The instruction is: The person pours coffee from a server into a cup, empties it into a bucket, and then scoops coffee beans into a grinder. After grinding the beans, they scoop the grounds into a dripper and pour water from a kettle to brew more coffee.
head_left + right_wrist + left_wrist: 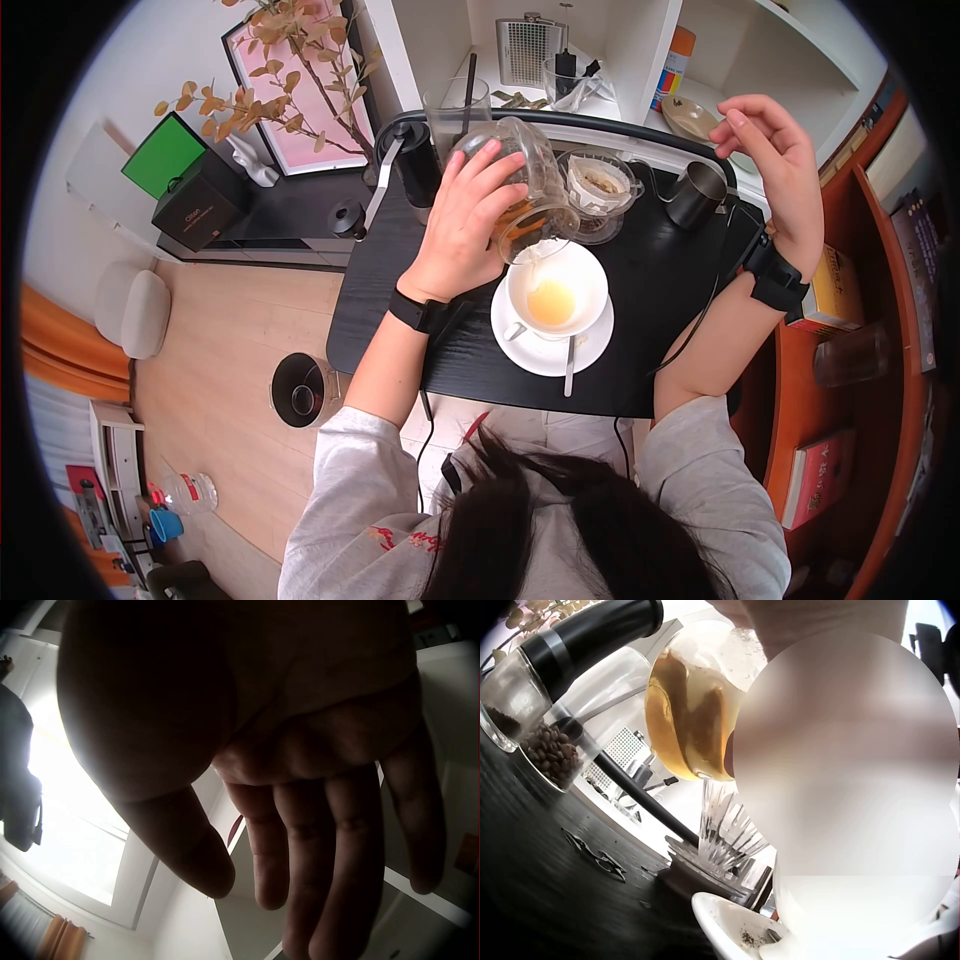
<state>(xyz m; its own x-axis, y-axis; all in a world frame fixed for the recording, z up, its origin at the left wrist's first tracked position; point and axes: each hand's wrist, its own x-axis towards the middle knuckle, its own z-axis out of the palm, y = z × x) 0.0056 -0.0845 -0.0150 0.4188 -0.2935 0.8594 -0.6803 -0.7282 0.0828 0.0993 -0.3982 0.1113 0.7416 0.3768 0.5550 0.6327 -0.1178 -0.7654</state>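
Observation:
My left hand (pixel 462 215) grips a round glass carafe (pixel 537 150), tipped with its mouth down over a white cup (pixel 582 268). Amber-brown liquid lies along the side of the tilted glass carafe (pixel 694 705) in the left wrist view. A small pool of pale amber liquid (pixel 550 302) shows in the cup's bottom. Under the cup is a white saucer (pixel 597 348), with a metal spoon (pixel 570 368) on it. Raised at the right, my right hand (pixel 772 150) holds nothing; its fingers (pixel 349 847) are loosely bent, the thumb apart.
Behind the cup stands a clear dripper (pixel 600 195) with a used paper filter. A metal pitcher (pixel 697 195) is to its right. The black hand grinder (pixel 415 165) and a tall glass (pixel 440 105) stand at the back left. A cable (pixel 700 320) hangs over the table's right side.

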